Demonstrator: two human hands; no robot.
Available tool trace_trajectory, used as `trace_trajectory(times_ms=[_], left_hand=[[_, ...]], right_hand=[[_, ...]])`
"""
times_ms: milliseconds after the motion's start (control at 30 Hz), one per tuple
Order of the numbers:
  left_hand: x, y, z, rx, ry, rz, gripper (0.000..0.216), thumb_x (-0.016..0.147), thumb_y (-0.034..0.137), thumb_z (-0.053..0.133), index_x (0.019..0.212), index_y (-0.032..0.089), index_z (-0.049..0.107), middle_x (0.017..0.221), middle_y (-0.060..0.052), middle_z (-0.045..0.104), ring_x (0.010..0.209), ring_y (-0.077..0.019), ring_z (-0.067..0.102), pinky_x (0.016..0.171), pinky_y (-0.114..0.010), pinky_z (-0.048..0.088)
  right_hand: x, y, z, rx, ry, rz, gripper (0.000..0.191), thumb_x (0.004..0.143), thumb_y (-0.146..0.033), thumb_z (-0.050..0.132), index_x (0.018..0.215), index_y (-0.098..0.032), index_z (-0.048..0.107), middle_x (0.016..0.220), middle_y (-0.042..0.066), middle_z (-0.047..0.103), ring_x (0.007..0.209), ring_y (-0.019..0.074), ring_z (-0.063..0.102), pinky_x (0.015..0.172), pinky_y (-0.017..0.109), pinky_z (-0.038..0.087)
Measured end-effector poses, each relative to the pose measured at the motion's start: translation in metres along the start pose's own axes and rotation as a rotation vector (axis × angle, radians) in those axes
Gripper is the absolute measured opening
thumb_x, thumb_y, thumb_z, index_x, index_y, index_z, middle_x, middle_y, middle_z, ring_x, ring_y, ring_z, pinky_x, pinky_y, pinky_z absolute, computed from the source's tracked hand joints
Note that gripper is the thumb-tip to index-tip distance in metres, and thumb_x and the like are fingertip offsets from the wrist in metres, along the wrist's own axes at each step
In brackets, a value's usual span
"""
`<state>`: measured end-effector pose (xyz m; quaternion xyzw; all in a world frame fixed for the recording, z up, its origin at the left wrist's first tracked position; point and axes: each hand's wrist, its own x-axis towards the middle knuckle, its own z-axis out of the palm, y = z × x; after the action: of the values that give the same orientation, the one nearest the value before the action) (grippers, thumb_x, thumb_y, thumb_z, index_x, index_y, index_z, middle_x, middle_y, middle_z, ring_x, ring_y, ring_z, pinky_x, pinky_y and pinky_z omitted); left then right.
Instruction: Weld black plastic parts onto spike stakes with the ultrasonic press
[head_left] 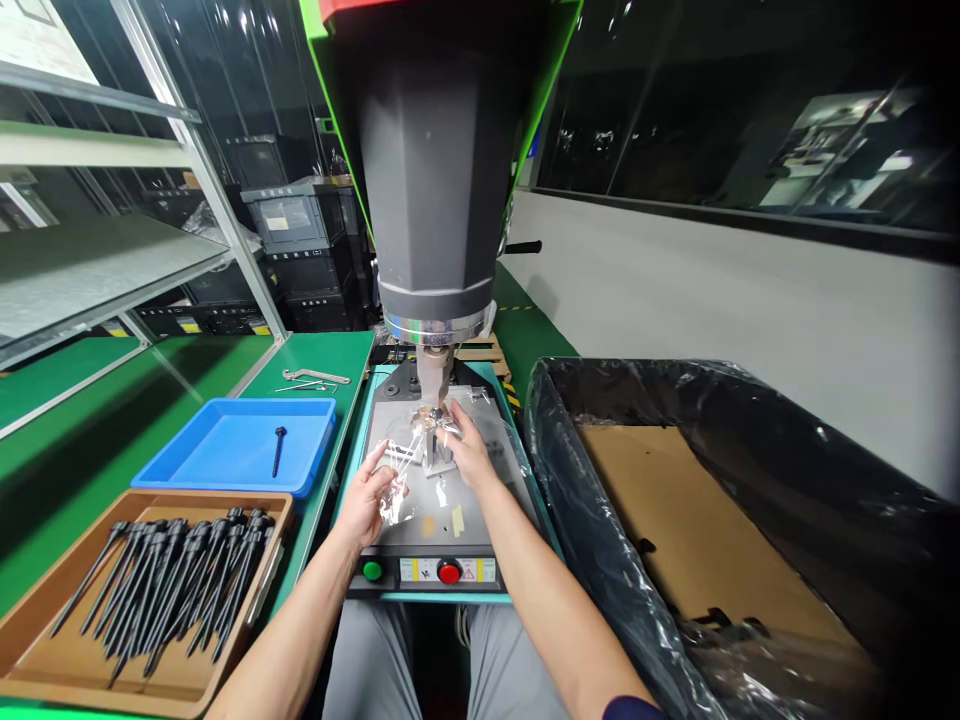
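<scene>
A person in grey trousers [375,660] sits close to a big machine, with both bare hands under its dark grey head [427,190]. The left hand [367,500] is low on the left, palm turned in. Its fingers are bent, with the thumb near the pointing finger, right up against some thin, see-through plastic [396,508]. The plastic shines so much that I can't tell if it is pinched. It lies between the two hands, over the grey plate [491,530].

The right hand [469,452] is higher up, beside the metal holder [430,462]. Its thumb and finger are a little apart, by a small shiny bit just under the machine's metal tip [433,378] — I can't tell if they grip it.

In front are a green button [372,570] and a red button [449,572]. On the green desk [326,350] to the left, a blue tray [217,450] has one long black screw-like part [279,452] in it. The brown tray [64,660], nearer, holds a whole heap of black parts [172,580] — all thin with fat heads. A spanner [322,376] lies behind the blue tray. On the right is a big box lined with black plastic [562,480], with brown cardboard [675,500] inside.
</scene>
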<state>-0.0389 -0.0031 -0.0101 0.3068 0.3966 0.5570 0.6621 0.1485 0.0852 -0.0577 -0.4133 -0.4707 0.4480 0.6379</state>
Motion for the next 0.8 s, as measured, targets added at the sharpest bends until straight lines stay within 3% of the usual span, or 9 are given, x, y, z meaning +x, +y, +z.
trace_trajectory(times_ms=[133,300,500,800], left_hand=[[0.005,-0.002,-0.008,-0.030,-0.016,0.047,0.073,0.071,0.022,0.074,0.139,0.024,0.047,0.065,0.006,0.052,0.058,-0.0088,0.054,0.063,-0.026,0.048],[0.013,0.002,-0.017,-0.052,-0.003,0.091,0.071,0.071,0.021,0.075,0.136,0.029,0.050,0.079,0.003,0.059,0.062,-0.0081,0.055,0.066,-0.026,0.049],[0.016,0.009,-0.016,-0.081,0.061,0.109,0.078,0.067,0.018,0.078,0.139,0.027,0.048,0.078,0.002,0.059,0.061,-0.0075,0.053,0.064,-0.024,0.050],[0.017,-0.002,-0.029,-0.017,0.046,0.073,0.069,0.071,0.021,0.075,0.135,0.028,0.051,0.098,-0.002,0.064,0.064,-0.0067,0.059,0.065,-0.023,0.052]], right_hand=[[-0.011,0.015,-0.017,0.044,-0.051,0.081,0.077,0.068,-0.029,0.076,0.139,-0.030,0.049,0.149,0.003,0.043,0.139,0.0274,0.036,0.115,0.047,0.030],[-0.013,0.023,-0.034,0.072,-0.074,0.065,0.076,0.068,-0.032,0.076,0.140,-0.030,0.049,0.151,0.004,0.039,0.141,0.0305,0.032,0.114,0.054,0.027],[-0.006,0.013,-0.031,0.044,-0.117,0.074,0.085,0.069,-0.040,0.075,0.145,-0.028,0.041,0.152,0.006,0.037,0.142,0.0311,0.030,0.115,0.052,0.029],[-0.027,0.019,-0.034,0.031,-0.047,0.151,0.076,0.064,-0.025,0.070,0.137,-0.028,0.051,0.145,0.006,0.048,0.138,0.0303,0.038,0.114,0.053,0.028]])
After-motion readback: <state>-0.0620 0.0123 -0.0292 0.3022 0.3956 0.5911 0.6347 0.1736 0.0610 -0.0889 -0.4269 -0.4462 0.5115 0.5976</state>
